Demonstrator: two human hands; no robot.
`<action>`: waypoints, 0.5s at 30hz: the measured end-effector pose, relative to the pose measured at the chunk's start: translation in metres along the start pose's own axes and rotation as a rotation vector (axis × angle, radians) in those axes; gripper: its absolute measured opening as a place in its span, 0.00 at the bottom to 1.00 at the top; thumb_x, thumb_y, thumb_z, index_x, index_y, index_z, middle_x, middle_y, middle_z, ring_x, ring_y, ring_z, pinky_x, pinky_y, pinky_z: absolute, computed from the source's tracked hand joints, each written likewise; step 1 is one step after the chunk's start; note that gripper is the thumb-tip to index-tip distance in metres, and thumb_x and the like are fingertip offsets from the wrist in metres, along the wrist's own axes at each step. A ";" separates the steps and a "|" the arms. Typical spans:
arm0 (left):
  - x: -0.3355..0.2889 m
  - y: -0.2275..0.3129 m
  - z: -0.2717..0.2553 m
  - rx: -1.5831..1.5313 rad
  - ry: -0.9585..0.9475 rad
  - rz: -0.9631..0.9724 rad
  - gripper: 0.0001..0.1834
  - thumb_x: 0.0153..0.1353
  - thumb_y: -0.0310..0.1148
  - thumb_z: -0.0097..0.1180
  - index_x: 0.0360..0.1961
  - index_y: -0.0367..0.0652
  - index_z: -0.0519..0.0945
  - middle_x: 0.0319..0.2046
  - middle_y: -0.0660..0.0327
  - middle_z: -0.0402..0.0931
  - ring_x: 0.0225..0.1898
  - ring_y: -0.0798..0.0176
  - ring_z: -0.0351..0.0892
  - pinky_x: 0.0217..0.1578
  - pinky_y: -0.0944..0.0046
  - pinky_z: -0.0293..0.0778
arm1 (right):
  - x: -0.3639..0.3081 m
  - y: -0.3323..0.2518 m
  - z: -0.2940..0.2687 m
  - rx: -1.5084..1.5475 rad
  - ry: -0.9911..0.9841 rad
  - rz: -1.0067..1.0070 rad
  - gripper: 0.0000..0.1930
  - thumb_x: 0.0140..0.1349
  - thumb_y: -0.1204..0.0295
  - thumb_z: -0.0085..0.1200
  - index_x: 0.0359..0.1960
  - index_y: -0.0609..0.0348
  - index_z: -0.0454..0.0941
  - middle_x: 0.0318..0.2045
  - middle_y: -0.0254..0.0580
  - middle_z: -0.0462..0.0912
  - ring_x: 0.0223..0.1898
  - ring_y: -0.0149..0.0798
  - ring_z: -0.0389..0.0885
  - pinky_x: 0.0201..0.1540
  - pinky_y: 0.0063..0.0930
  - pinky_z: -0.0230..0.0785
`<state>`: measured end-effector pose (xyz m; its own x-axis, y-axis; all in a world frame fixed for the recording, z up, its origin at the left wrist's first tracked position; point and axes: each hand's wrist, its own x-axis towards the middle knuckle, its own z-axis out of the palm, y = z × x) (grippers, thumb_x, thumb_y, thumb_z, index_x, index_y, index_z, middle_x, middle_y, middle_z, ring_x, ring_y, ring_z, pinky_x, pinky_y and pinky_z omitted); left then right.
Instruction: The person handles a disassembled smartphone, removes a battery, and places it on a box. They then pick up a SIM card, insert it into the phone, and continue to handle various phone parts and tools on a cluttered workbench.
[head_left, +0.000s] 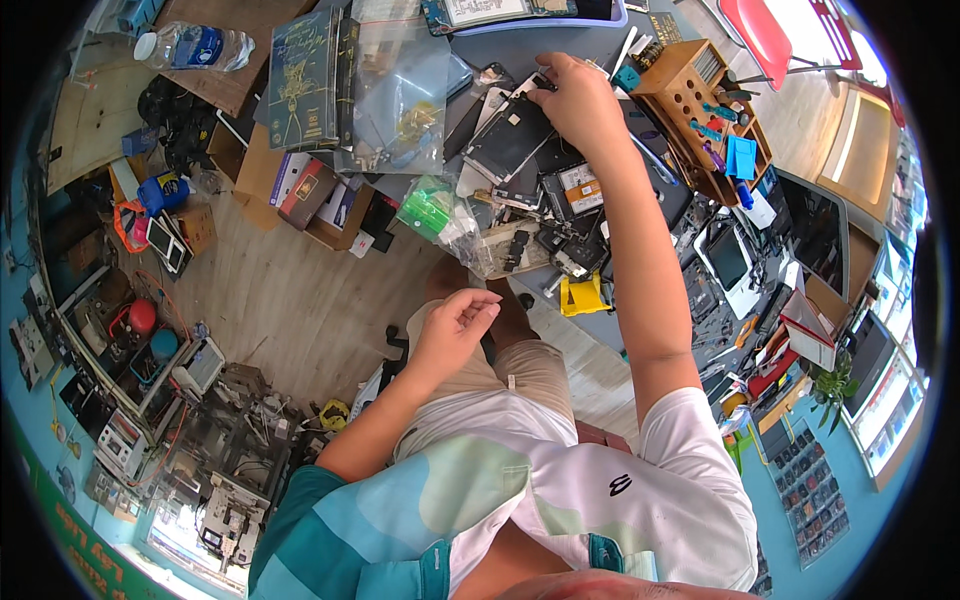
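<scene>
My right hand (580,100) reaches to the far part of the grey worktable, over a heap of phone parts. Its thumb and fingers bend round a small dark piece whose kind I cannot make out. Just beside them lies a flat black phone panel (508,140) with a pale edge, tilted on other parts. My left hand (455,330) hovers above my lap, away from the table, its fingers curled in and nothing visible in them. Nearest to it, at the table's front edge, are a clear plastic bag (462,240) and a green packet (427,208).
A wooden tool organizer (690,90) stands right of my right hand. A yellow piece (585,296) sits at the table's front edge. Left are a large clear bag (395,90), dark blue boxes (305,80) and an open carton (325,225). A blue tray (590,22) is at the back.
</scene>
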<state>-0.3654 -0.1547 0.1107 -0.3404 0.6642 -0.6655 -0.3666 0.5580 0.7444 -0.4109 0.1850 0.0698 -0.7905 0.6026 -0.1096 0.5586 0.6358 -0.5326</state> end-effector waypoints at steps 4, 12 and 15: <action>-0.004 0.005 -0.008 0.046 -0.004 0.027 0.11 0.70 0.29 0.61 0.51 0.38 0.84 0.40 0.62 0.85 0.42 0.71 0.83 0.45 0.68 0.76 | 0.004 -0.014 -0.035 0.418 -0.227 0.210 0.16 0.58 0.74 0.66 0.48 0.62 0.84 0.44 0.47 0.88 0.43 0.39 0.88 0.47 0.33 0.80; -0.009 0.036 -0.014 -0.099 -0.138 0.139 0.11 0.70 0.28 0.60 0.51 0.36 0.84 0.44 0.60 0.84 0.44 0.69 0.83 0.47 0.67 0.77 | -0.042 0.003 -0.092 0.991 -0.277 -0.168 0.08 0.53 0.89 0.55 0.34 0.65 0.77 0.41 0.42 0.79 0.42 0.31 0.78 0.43 0.22 0.71; -0.008 0.051 -0.018 -0.271 -0.205 0.145 0.14 0.73 0.30 0.57 0.54 0.33 0.81 0.47 0.56 0.83 0.47 0.64 0.84 0.50 0.63 0.78 | -0.066 0.009 -0.112 1.008 -0.159 -0.303 0.09 0.48 0.90 0.54 0.31 0.64 0.76 0.40 0.46 0.78 0.41 0.34 0.75 0.43 0.25 0.66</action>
<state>-0.3965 -0.1405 0.1530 -0.2350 0.8281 -0.5089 -0.5528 0.3167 0.7707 -0.3259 0.2052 0.1666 -0.9260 0.3701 0.0750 -0.0759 0.0121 -0.9970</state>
